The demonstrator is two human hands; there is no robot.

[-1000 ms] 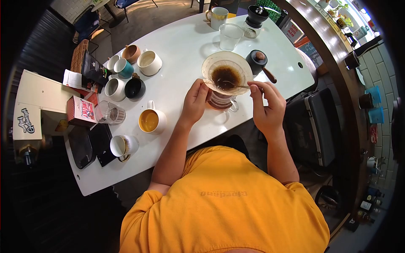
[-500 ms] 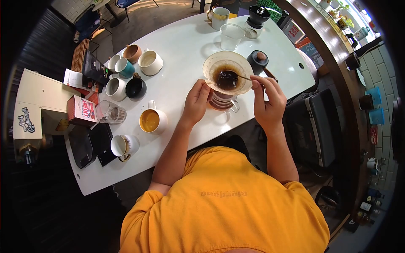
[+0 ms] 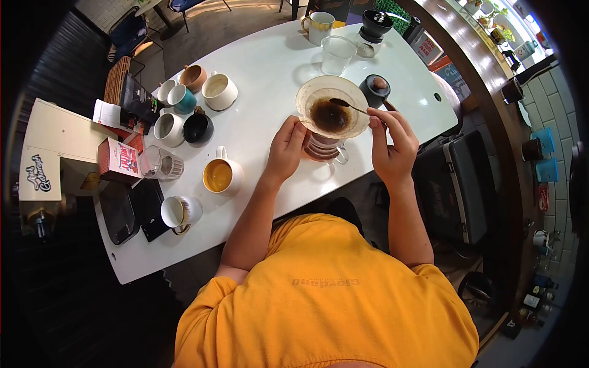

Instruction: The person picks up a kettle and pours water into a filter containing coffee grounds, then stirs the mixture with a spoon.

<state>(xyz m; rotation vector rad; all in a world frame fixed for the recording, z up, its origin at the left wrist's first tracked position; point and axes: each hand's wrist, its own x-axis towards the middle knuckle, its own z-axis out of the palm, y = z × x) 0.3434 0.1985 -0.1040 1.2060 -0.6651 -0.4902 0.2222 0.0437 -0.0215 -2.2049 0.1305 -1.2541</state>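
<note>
A cone dripper [image 3: 307, 98] with a paper filter stands on a glass server [image 3: 321, 151], and dark wet coffee [image 3: 331, 116] fills its lower part. My left hand [image 3: 287, 146] is closed on the dripper's near left edge. Between the fingertips of my right hand [image 3: 392, 142] is the handle of a small dark spoon [image 3: 339, 102]. Its bowl hangs over the coffee, inside the dripper's opening. Just beyond my right hand is a black kettle [image 3: 375, 89] with a brown lid knob. A white mug [image 3: 219, 176] with yellowish-brown content stands left of my left hand.
Several cups, including a teal one [image 3: 182, 98], group at the left of the white table [image 3: 264, 73]. A ribbed glass [image 3: 162, 164], red-white box [image 3: 121, 161] and black phone-like object [image 3: 118, 208] lie nearer. Behind the dripper stand a clear cup [image 3: 337, 55] and grinder [image 3: 374, 27].
The spoon's bowl has come up out of the coffee and now shows above it. My right hand has shifted very slightly to the right. My left hand stays on the dripper.
</note>
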